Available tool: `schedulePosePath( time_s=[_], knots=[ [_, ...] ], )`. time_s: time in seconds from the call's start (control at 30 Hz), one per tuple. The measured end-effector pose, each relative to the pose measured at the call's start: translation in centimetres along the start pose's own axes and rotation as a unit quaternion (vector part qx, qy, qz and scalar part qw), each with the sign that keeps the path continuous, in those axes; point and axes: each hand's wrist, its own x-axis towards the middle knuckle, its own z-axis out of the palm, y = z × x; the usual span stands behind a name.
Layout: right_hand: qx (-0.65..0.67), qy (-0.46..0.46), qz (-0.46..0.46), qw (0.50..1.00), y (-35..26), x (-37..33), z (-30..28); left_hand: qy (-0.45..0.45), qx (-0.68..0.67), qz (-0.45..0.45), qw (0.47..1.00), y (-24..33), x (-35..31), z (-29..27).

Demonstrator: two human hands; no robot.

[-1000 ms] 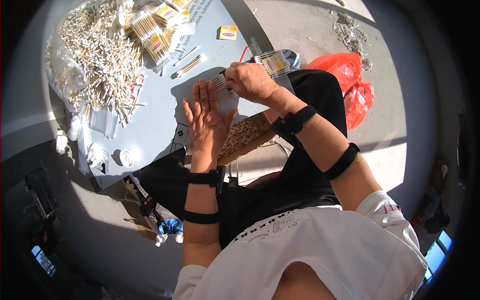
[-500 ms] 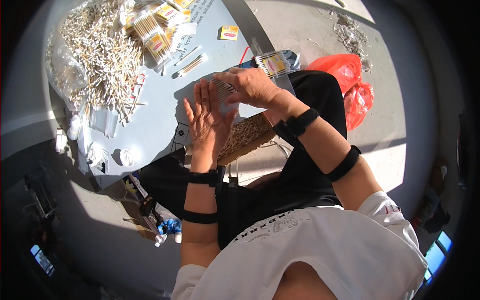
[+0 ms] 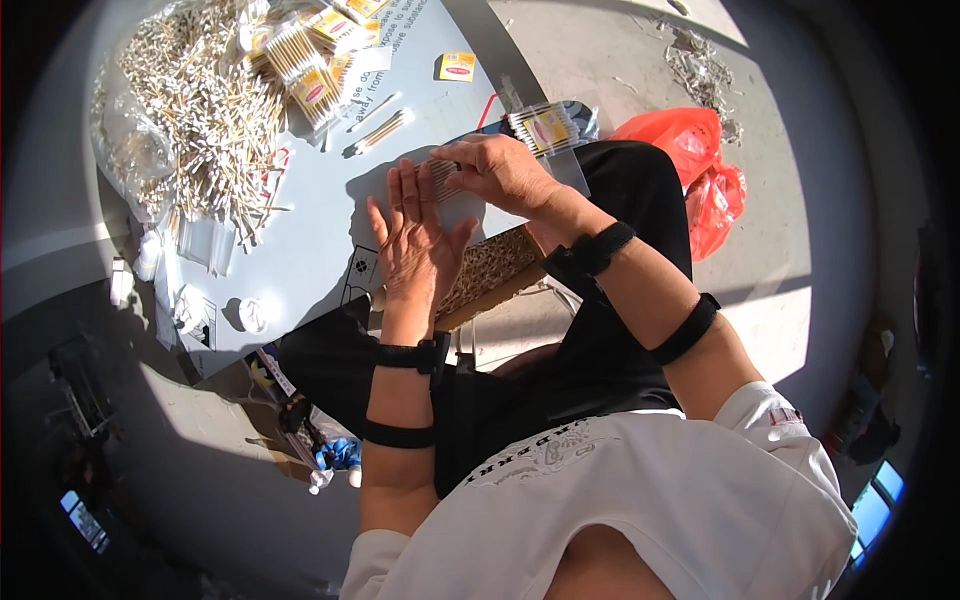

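Note:
A flat row of cotton swabs lies on the grey board between my two hands. My left hand rests flat with its fingers stretched out along the row's left side. Bent over the other side, my right hand has its fingers and thumb around the swabs; its fingertips partly hide them. Just beyond my hands lies a small group of loose swabs. Near my right wrist is a clear packet of swabs with a yellow label.
A big heap of loose swabs spreads over the far left, with filled packets beside it. A yellow card lies farther off. Clear plastic sleeves sit at the left edge. Red plastic bags stand on the floor at right.
My right hand has shifted slightly, its thumb moving up over the swabs. My left hand stays nearly still.

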Motion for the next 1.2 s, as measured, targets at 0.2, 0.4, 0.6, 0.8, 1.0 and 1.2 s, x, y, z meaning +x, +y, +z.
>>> schedulePosePath(
  time_s=[0.2,0.4,0.6,0.8,1.0,1.2],
  knots=[
    [0.025,0.086,0.042,0.995,0.4,-0.8,0.6,-0.003,0.008,-0.006,1.0,-0.1,0.0,0.1],
    [0.208,0.223,0.081,0.949,-2.4,-3.0,2.5,0.0,0.024,-0.014,1.0,-0.1,-0.1,0.0],
    [0.337,0.239,0.022,0.91,-1.4,-4.3,5.0,0.002,0.01,-0.015,1.0,0.8,0.3,-0.6],
    [0.361,0.204,0.028,0.909,-1.9,-4.1,4.9,-0.002,0.015,-0.019,1.0,0.6,0.3,-0.5],
    [0.401,0.135,0.013,0.906,-1.3,-3.7,3.6,0.006,0.005,-0.023,1.0,0.6,0.4,-0.2],
    [0.098,0.119,-0.003,0.988,-1.9,-2.6,1.5,0.002,0.006,-0.023,1.0,0.5,0.6,0.1]
  ],
)
